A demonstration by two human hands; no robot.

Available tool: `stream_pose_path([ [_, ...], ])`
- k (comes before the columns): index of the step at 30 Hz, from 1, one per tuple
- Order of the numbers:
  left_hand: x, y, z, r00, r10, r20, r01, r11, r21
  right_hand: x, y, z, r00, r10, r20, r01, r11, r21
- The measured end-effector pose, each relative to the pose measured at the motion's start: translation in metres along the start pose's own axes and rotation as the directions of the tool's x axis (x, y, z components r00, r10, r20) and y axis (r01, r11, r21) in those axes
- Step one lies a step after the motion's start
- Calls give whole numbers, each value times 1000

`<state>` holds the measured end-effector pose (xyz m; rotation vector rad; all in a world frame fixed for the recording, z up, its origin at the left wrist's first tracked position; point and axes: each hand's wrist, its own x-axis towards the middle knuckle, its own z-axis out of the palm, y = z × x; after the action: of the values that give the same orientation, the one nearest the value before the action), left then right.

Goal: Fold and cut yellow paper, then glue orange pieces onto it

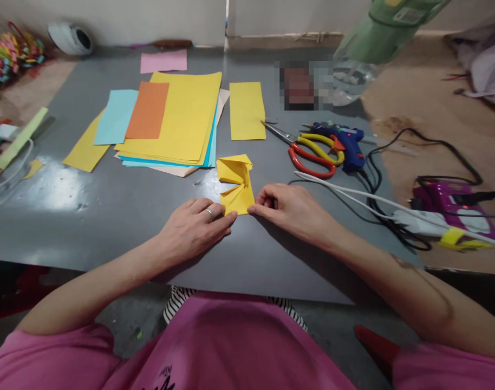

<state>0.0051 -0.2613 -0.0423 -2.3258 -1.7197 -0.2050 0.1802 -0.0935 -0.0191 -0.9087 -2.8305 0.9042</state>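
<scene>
A piece of folded yellow paper point(238, 203) lies on the grey table, its far part creased into raised flaps with a gap open on the left side. My left hand point(194, 222), a ring on one finger, rests palm down with its fingertips pressed on the paper's near left corner. At the near right corner, my right hand point(290, 208) pinches the edge between thumb and curled fingers. Just beyond the folded piece lies a flat yellow paper strip point(247, 111).
Coloured paper sheets point(190, 119) are stacked at the far left, with an orange piece point(148, 111) on top. Red-and-yellow-handled scissors point(312, 157) and a blue glue gun point(347, 143) lie right. Cables run to a purple power strip point(446, 203). A bottle point(353, 76) stands behind.
</scene>
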Motion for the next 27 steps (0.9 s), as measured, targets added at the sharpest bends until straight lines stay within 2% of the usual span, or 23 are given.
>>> stream_pose_path([
  [3, 0, 0, 0, 1000, 2, -6, -2, 1000, 6, 0, 2, 2, 999, -28, -24, 29, 999, 31],
  [7, 1, 0, -1, 1000, 5, -12, -5, 1000, 11, -6, 9, 10, 975, -211, -75, 212, 977, 8],
  [12, 2, -1, -1, 999, -8, -46, 8, 1000, 2, -20, 13, 19, 936, -323, -139, 276, 920, -279],
  [14, 4, 0, 0, 998, -9, -64, 8, 1000, -18, -22, 13, 18, 893, -431, -129, 356, 852, -383],
  [17, 10, 2, 3, 997, 18, -73, -22, 999, -49, -15, 19, 16, 768, -634, -89, 531, 709, -464],
  [19, 17, 2, 5, 996, 38, -85, -40, 999, -23, -7, 24, 14, 702, -710, -64, 601, 638, -481],
  [23, 32, -3, 7, 981, 126, -147, -112, 988, 102, 6, 28, 13, 632, -774, -39, 637, 548, -542],
  [27, 30, -1, 1, 962, 249, -110, -238, 966, 106, -12, 19, 13, 579, -815, -23, 634, 468, -616],
])
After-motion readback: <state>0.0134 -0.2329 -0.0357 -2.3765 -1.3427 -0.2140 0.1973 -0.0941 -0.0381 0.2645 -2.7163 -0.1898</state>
